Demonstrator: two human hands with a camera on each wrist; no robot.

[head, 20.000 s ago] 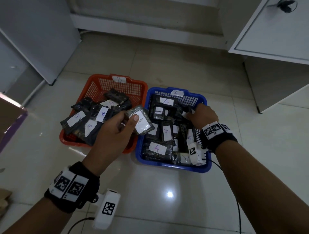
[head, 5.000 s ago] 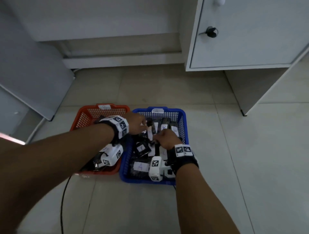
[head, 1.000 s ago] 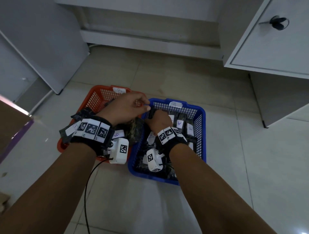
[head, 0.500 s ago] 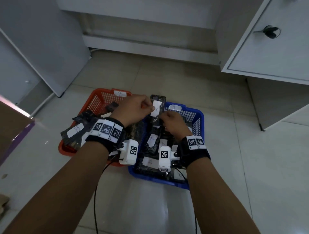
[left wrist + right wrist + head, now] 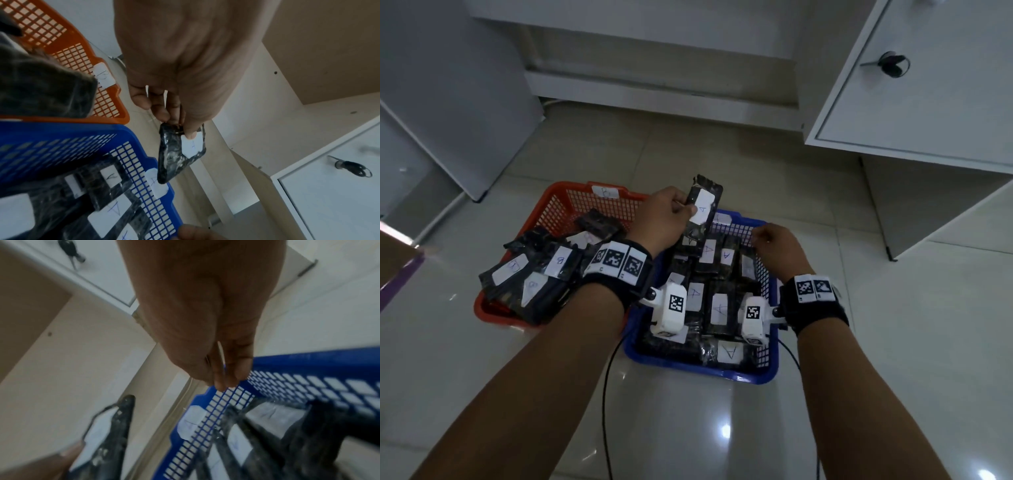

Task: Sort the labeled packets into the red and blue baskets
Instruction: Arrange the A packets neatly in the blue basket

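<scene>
From the head view we see our left hand raised over the far edge of the blue basket, thumb and fingers pinching a dark packet near its white label, which bears an A. The packet hangs in the air, clear of both baskets. Our right hand sits over the far right corner of the blue basket, fingers loosely curled and holding nothing. The blue basket is packed with dark packets labeled A, lying in rows. The red basket stands touching its left side, heaped with packets labeled B. Both baskets rest on a glossy tiled floor, and a white cabinet door with a key in its lock stands to the right.

The left wrist view shows the same grasp from below: our thumb presses on the label's corner while the fingers curl behind the packet, which tilts just above the blue basket's tagged rim. The red basket's mesh wall appears to the left with its own tag.

From the right wrist view, our right hand's fingertips hang relaxed and together, just at the blue basket's mesh wall; we cannot tell whether they touch it. The held packet shows at lower left, blurred.
</scene>
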